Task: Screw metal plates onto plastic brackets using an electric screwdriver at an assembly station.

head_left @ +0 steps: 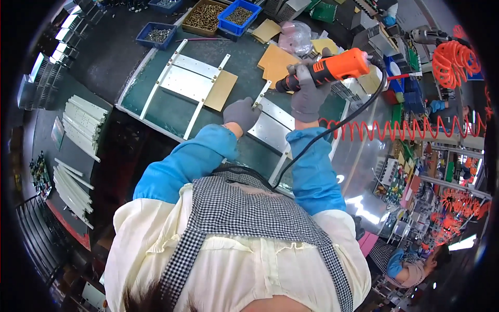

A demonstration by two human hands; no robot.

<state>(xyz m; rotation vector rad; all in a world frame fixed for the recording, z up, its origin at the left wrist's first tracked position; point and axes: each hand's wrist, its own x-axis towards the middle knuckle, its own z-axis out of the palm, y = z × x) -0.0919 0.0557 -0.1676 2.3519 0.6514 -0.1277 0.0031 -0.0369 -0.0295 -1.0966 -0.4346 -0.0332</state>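
Observation:
My right hand point(310, 99), in a grey glove, is wrapped round an orange and black power screwdriver point(338, 67) with a black cable. Its dark nose points left, above the end of a white metal strip point(263, 92). On that strip, beside a silver plate point(273, 120), my left hand point(243, 114) is closed with its fingertips at the strip's edge; any small part between them is hidden. To the left lies a second silver plate point(187, 78) joined to two white strips, with a tan card point(222, 89) partly under one of them.
Blue bins point(157, 35) and a brown tray of brass-coloured screws point(205, 17) stand at the back. Tan cards point(278, 65) and a clear plastic bag point(296, 37) lie beyond my hands. White strips point(83, 122) are stacked at left. A red coiled hose point(395, 130) hangs at right; a person point(408, 268) sits behind.

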